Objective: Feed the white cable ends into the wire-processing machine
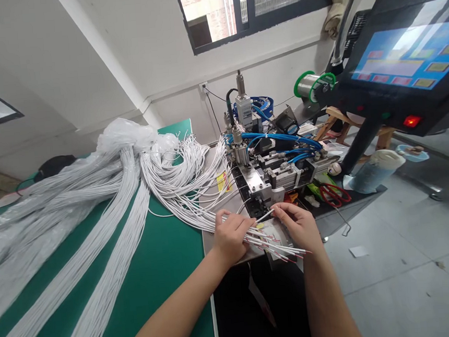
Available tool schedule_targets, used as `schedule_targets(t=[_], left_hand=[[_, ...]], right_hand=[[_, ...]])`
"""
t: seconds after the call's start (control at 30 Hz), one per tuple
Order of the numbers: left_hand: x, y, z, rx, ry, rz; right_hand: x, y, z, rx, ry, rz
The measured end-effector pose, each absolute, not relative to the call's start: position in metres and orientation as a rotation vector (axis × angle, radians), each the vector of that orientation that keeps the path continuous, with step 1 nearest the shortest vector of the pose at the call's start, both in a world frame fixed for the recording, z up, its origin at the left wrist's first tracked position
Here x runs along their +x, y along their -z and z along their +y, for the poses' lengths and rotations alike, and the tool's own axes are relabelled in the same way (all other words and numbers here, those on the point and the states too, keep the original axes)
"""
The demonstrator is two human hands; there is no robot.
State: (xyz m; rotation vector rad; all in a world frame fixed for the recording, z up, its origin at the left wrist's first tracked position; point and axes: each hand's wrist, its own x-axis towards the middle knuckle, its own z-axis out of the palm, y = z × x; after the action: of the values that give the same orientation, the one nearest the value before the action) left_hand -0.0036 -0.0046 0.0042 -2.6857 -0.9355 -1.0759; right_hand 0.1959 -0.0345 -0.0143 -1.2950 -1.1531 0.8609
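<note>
My left hand [232,236] is closed around a bundle of white cables [197,219], whose stripped ends with red tips fan out to the right below my right hand. Between finger and thumb, my right hand [298,225] pinches the end of a single white cable [265,216] at the front of a bench machine [259,178]. That machine has metal cylinders and blue air hoses [276,135]. From my left hand the bundle curves back over the table to a large looped heap of white cables [174,178].
Long cable bundles [109,252] lie across the green tabletop [171,278], partly under clear plastic wrap [123,135]. A touchscreen [411,57] stands at the right. Behind the machine is a solder wire spool [311,86]; red-handled scissors [335,194] lie to its right.
</note>
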Motion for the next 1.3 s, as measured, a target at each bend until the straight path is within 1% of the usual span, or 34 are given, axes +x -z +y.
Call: schedule_targets(t=[0.33,0.43,0.67,0.87,1.07,1.3], left_hand=[[-0.003,-0.002,-0.003,-2.645,1.029,-0.991],[-0.004,0.0,-0.003,-2.666,1.009,-1.01],[-0.004,-0.001,-0.003,-2.731,0.819,-1.048],[-0.002,-0.005,-0.004,-2.717,0.776,-1.135],[-0.001,-0.004,-0.004,-2.71,0.741,-1.187],[-0.002,-0.003,-0.003,-2.68,0.785,-1.195]], right_hand=[[0.2,0.001,-0.041,-1.186,-0.959,-1.299],[0.206,0.002,-0.038,-1.227,-0.973,-1.303],[0.216,0.016,-0.025,-1.403,-0.842,-1.351],[0.216,0.024,-0.014,-1.415,-0.714,-1.437],[0.211,0.031,-0.002,-1.245,-0.925,-1.377],[0.205,0.046,0.004,-1.173,-1.229,-1.077]])
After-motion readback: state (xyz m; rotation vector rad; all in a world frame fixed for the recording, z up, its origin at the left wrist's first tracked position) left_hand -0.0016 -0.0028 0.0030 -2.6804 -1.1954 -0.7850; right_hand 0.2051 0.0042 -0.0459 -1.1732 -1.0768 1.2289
